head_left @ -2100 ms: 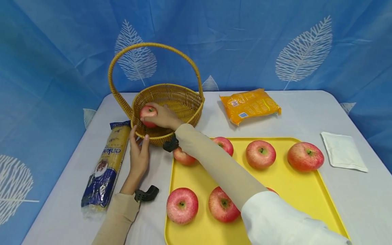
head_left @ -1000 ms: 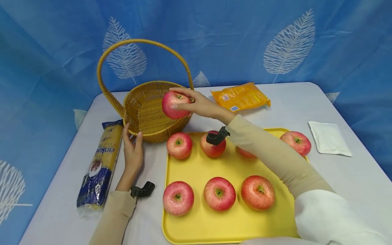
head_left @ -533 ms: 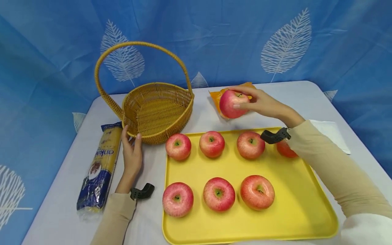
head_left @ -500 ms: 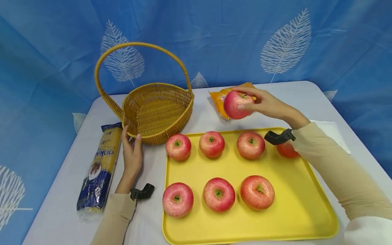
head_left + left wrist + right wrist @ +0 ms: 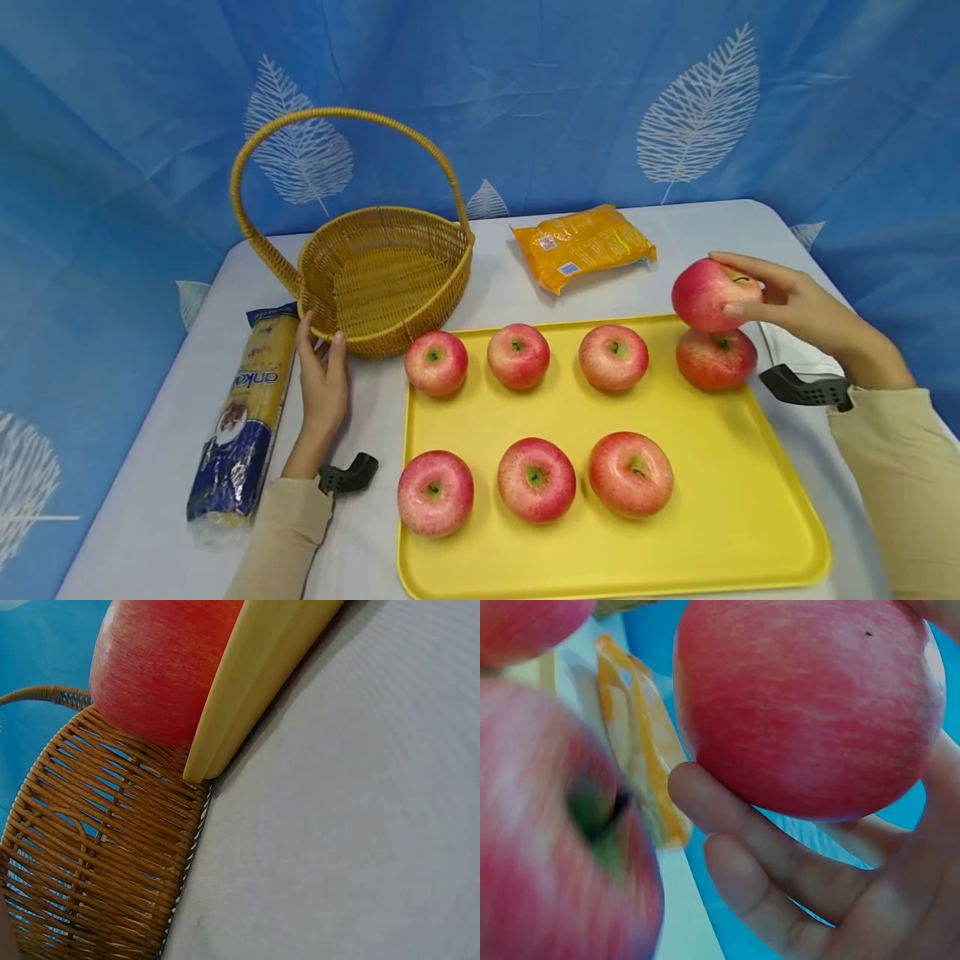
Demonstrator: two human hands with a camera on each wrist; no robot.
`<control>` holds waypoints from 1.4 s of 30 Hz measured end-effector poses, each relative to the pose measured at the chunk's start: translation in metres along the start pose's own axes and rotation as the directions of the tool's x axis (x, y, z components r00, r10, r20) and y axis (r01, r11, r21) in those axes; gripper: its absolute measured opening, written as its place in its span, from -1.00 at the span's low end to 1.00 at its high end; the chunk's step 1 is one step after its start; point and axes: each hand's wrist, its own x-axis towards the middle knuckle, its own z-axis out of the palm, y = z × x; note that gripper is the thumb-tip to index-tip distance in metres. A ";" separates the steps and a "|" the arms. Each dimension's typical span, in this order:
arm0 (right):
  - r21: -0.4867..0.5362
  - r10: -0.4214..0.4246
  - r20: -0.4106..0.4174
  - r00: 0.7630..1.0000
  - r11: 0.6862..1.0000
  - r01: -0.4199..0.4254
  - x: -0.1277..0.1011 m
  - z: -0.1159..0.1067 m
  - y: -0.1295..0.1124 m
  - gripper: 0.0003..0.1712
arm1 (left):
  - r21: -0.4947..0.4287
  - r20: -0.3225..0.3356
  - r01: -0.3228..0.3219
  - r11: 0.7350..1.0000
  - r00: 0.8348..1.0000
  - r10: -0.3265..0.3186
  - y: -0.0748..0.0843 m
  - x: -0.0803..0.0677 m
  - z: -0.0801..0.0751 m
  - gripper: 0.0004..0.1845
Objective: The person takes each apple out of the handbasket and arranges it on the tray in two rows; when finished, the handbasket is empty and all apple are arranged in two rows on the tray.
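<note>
My right hand grips a red apple in the air, just above the far right apple on the yellow tray. That tray holds several more red apples in two rows. The wicker basket with a tall handle stands empty at the back left. My left hand rests flat on the table with its fingertips against the basket's near rim, holding nothing. In the left wrist view the tray corner and an apple show beside the basket wall.
A blue and yellow noodle packet lies left of my left hand. An orange snack packet lies behind the tray. A white sachet lies right of the tray, partly hidden by my right wrist. A blue leaf-print cloth hangs behind the table.
My right hand lifted the apple out of the basket and carried it rightward, past the orange packet, to above the tray's far right corner. The left hand stayed at the basket.
</note>
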 end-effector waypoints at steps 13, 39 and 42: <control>-0.071 -0.022 -0.161 0.987 0.997 0.010 -0.097 0.000 0.057 -0.15 | -0.004 0.011 0.004 1.000 1.000 -0.004 0.011 -0.004 0.002 -0.39; -0.262 0.341 -0.004 0.940 0.907 -0.330 -0.150 0.072 0.030 -0.28 | -0.005 0.011 0.010 1.000 1.000 -0.010 0.012 -0.003 -0.003 -0.39; -0.265 0.340 -0.025 0.940 0.905 -0.334 -0.154 0.073 0.030 -0.29 | -0.010 0.015 0.007 1.000 1.000 -0.007 0.012 -0.003 -0.002 -0.38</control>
